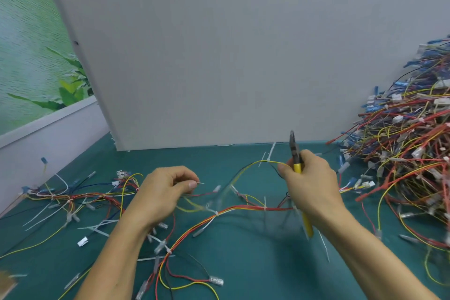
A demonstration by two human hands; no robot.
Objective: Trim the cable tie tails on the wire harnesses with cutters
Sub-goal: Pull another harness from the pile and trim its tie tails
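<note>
My right hand (pixel 310 182) grips yellow-handled cutters (pixel 297 168), jaws pointing up, and also pinches a yellow and black wire of a harness (pixel 246 207) that arches to the left. A white cable tie (pixel 269 156) on that arch has long tails sticking up. My left hand (pixel 165 192) pinches a thin red wire of the same harness, a small tip showing past the thumb. The harness hangs between both hands above the green mat, partly blurred.
A big heap of harnesses (pixel 404 148) fills the right side. A smaller bunch of harnesses (pixel 73 200) lies at the left, with white tie offcuts (pixel 97 229) scattered on the green mat (pixel 243 263). A grey board (pixel 219 56) stands behind.
</note>
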